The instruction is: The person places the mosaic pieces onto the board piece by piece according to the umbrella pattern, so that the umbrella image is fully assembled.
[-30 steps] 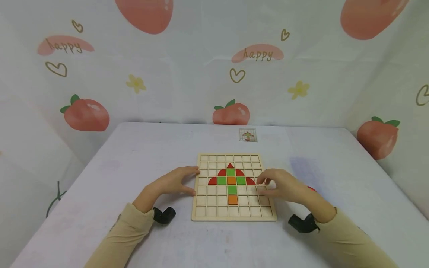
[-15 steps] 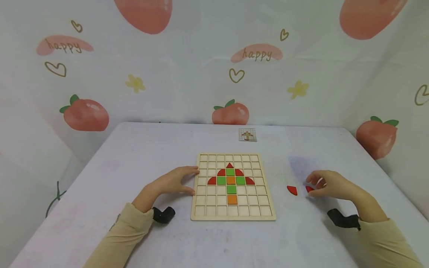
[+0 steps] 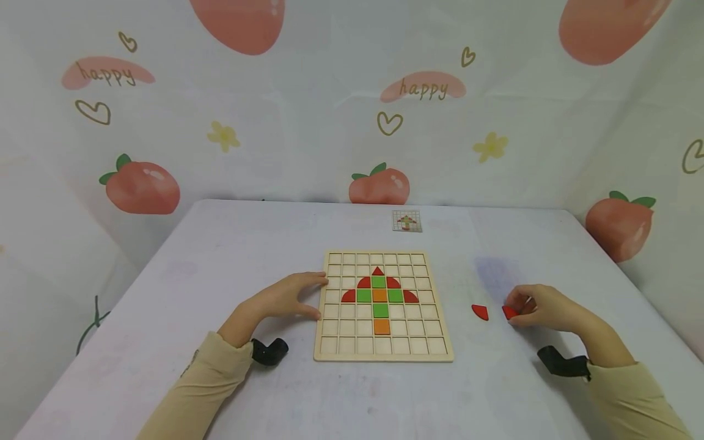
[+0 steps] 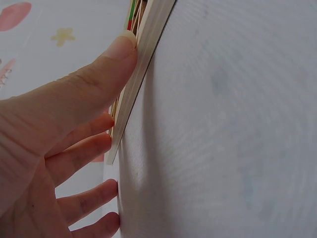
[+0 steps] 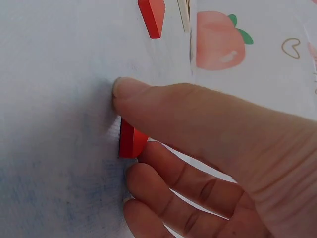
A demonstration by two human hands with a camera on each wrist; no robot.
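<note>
My left hand rests at the left edge of a square wooden grid board, fingers extended; in the left wrist view the thumb touches the board's side. Red, green and orange tiles sit in the board's middle in an arrow-like pattern, with an orange tile lowest. To the right, my right hand pinches a red quarter-circle tile low at the tabletop. The right wrist view has this tile between thumb and fingers, partly hidden by the thumb.
Another red quarter-circle tile lies between the board and my right hand. A small pattern card lies behind the board. A patterned cloth backdrop hangs behind the table, and a green cord shows at the left.
My right hand has moved off the board's right side to the red tile at the right, and its fingers have closed on it. The left hand has stayed at the board.
</note>
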